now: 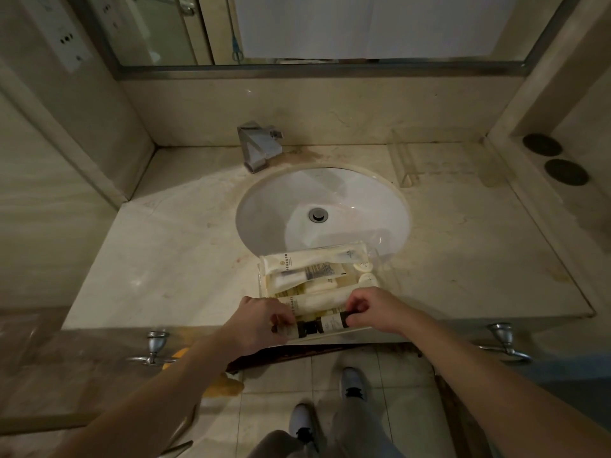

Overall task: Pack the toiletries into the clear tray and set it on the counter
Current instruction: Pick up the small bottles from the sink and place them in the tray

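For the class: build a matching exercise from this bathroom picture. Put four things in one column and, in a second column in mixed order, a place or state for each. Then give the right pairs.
Things
1. faucet
2. clear tray
3. dark-labelled bottle
4. two dark round discs

Places or states
A. held at its two ends by the left hand and right hand
B. on the ledge at the far right
C. at the counter's front edge, partly over the sink
D. behind the basin, on the left

Pairs: 1-D, 2-C, 3-A, 4-B
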